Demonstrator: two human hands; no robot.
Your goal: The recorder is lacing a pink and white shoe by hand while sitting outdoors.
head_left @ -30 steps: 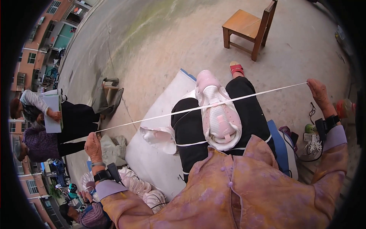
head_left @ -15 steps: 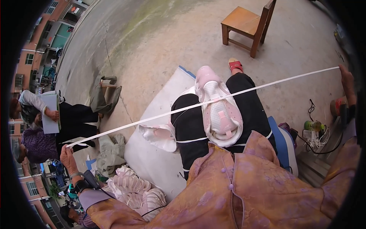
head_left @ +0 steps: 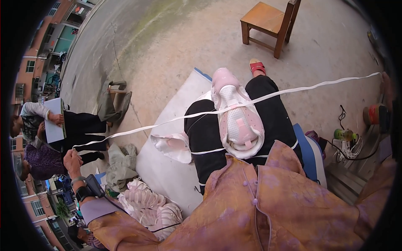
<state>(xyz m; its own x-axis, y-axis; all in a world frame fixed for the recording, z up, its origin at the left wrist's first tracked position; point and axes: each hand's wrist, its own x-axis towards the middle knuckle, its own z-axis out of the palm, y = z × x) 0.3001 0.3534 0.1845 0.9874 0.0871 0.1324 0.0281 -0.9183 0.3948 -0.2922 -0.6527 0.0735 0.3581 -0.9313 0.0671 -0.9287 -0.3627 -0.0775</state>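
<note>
A long white shoelace point(head_left: 190, 118) runs across the view, passing over a pink and white sneaker upper point(head_left: 241, 125) that lies on my lap between my black-trousered thighs. At the far left, my left hand point(head_left: 73, 162) pinches one end of the lace with the fingers closed. My right hand point(head_left: 387, 90), dim at the right rim, is raised at the other end of the lace; its fingers are closed near the tip. The lace sags in waves, resting on or just above the upper. Beside my left thigh lies a loose white and pink shoe piece point(head_left: 172, 147).
A pile of pink and white shoe uppers point(head_left: 146, 205) lies at lower left beside a white sheet point(head_left: 167, 167). Ahead stands a wooden chair point(head_left: 264, 19). Cables and a power strip point(head_left: 344, 150) are at right. Two people point(head_left: 42, 138) are at left, one with a board.
The lace was taut and straight; now it hangs slack and wavy. My left hand has moved slightly down and left, and my right hand has moved outward toward the rim.
</note>
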